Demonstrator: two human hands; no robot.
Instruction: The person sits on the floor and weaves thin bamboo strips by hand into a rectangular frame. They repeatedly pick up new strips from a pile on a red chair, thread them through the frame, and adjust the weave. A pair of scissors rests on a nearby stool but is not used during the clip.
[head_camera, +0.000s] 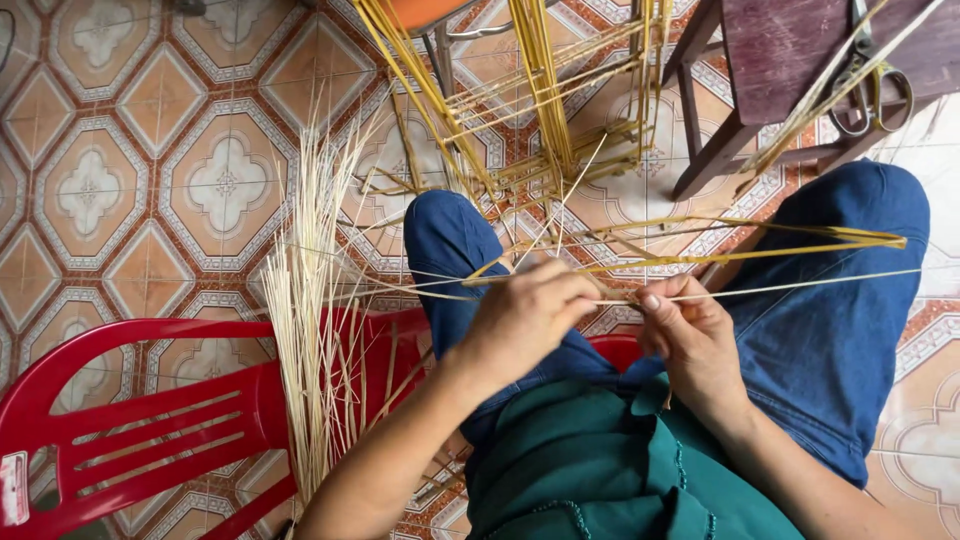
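A seated person in blue trousers and a green top works pale bamboo strips (760, 290) over their knees. The left hand (525, 315) is closed around the strips, fingers curled over them, while the right hand (690, 335) pinches one thin strip between thumb and fingertips, just beside the left. The strips run out to the right and join a yellow woven frame (540, 150) standing on the patterned tile floor (150, 150) farther off. A loose bundle of splints (310, 330) leans on a red plastic chair (130, 410) at left. Scissors (865, 85) lie on a dark wooden stool (780, 50) at far right.
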